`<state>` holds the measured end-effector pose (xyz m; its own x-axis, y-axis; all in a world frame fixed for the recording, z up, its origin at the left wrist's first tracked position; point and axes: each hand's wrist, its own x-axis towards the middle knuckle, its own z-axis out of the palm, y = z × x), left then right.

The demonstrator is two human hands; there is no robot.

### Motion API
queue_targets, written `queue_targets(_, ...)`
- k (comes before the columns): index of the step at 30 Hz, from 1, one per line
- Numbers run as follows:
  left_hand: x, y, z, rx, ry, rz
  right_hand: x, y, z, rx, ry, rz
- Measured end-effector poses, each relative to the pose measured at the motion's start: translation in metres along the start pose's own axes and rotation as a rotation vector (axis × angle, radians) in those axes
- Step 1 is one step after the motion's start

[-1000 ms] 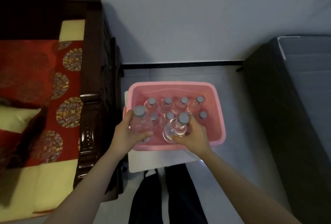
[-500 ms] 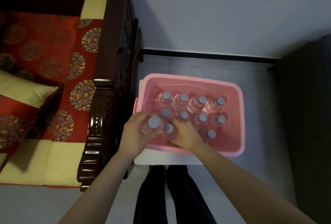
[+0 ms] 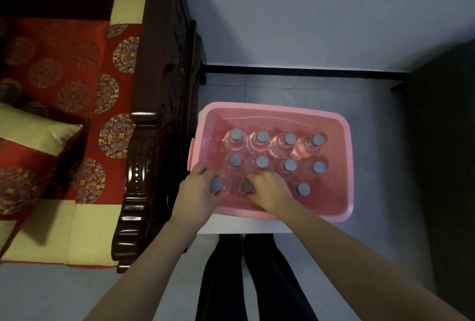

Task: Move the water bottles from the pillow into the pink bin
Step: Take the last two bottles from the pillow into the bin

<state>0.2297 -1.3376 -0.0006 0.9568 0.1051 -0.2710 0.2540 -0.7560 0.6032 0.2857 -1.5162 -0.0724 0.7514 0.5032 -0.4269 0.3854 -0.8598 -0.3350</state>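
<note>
**Pink bin nearly packed; two bottles going into the near row**

The left hand gripped a bottle below its grey cap, fingers curled round the neck, at the bin's 7 o'clock corner. The right hand was curled over a second bottle just beside it, toward 6 o'clock, with the cap half hidden under the fingers. Both bottles were upright and low between the walls, probably being seated to stand like the others.

Nine bottles stood cap-up in tight rows, likely so all would fit: four along 12 o'clock, four across the middle, one near 5 o'clock. The one at 1 o'clock leaned a little.

The pillow lay at the bin's 9 o'clock, beyond a dark wood arm. No bottle showed on the part of it in view. I judged the task close to done, with letting go as the next step.
</note>
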Motion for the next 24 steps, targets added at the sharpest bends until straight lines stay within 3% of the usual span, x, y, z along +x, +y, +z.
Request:
queue_targets(9, 0.025, 0.003, 0.017, 0.296, -0.272, 0.026, -0.012, 0.01, 0.007, 0.062, 0.193, -0.026)
queue_targets(24, 0.055, -0.002, 0.028, 0.563, -0.484, -0.03, -0.014, 0.011, 0.005, 0.079, 0.114, 0.037)
